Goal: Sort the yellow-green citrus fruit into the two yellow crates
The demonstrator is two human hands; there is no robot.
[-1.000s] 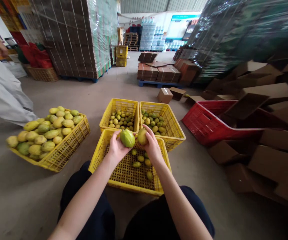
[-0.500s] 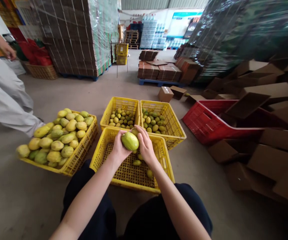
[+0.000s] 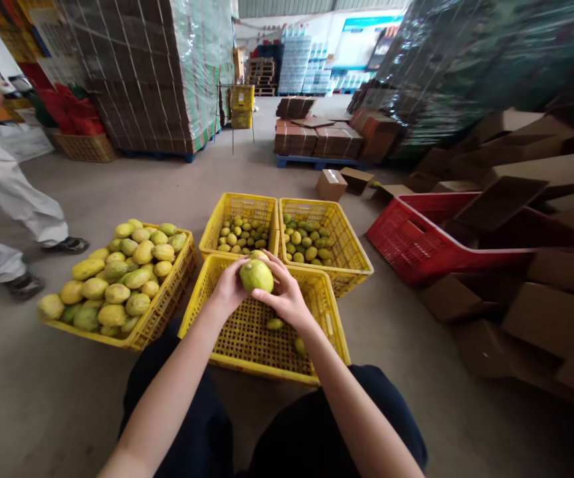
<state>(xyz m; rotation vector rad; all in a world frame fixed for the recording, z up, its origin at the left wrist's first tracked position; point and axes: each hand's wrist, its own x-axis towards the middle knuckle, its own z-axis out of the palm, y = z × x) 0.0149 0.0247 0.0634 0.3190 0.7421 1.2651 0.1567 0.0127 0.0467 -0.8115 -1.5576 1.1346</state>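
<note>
Over the near yellow crate (image 3: pixel 262 375), both hands are closed around a yellow-green papaya (image 3: pixel 256 276), its rounded end facing me. My left hand (image 3: pixel 230 287) wraps its left side. From the right, my right hand (image 3: pixel 285 291) grips it, thumb along its lower edge. Just behind it, a second yellowish papaya (image 3: pixel 258 255) shows partly between the fingers; which hand bears it I cannot tell. Inside the crate, a small greenish papaya (image 3: pixel 275 324) and another papaya (image 3: pixel 299 345) lie on the right side, part of the floor hidden by my hands.
A heaped crate of papayas (image 3: pixel 165 302) stands at left. Two yellow crates (image 3: pixel 217 222) with smaller fruit adjoin the near one's far side. At right are a red crate (image 3: pixel 401 242) and cardboard boxes (image 3: pixel 546 325). A person's legs (image 3: pixel 22 186) stand at far left.
The green papaya has been turned so its end faces me, and my right hand has shifted left onto it. The person at left has stepped away from the heaped crate.
</note>
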